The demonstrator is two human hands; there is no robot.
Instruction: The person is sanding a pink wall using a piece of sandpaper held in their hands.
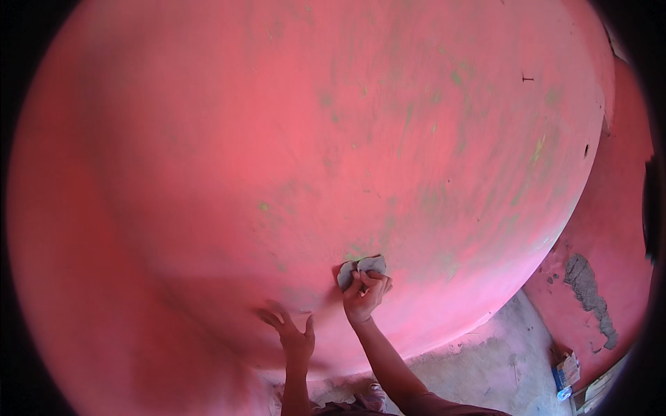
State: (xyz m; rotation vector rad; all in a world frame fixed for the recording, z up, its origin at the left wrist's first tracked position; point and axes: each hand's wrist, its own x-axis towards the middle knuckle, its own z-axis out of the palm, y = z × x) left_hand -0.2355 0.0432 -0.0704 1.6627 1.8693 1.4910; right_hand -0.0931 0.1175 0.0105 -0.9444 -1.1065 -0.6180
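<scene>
Before me rises a pink-painted wall (pixel 229 156), marked by green streaks and scuffs. My right hand (pixel 367 295) pinches a folded, pale grey sheet (pixel 372 264) between thumb and fingers. The sheet lies against the lower part of the wall, just beneath a green patch (pixel 355 250); whether it is sandpaper or cloth I cannot tell. Lower and to the left is my left hand (pixel 297 338), holding nothing, with its fingers spread towards the wall. Whether its fingertips touch the surface is unclear.
A nail (pixel 527 79) sticks out of the wall at upper right. Rough grey cement (pixel 590 299) shows on the adjoining pink wall. A small box (pixel 566 372) stands on the dusty concrete floor (pixel 484 372) at lower right. My shoe (pixel 375 390) is near the wall's foot.
</scene>
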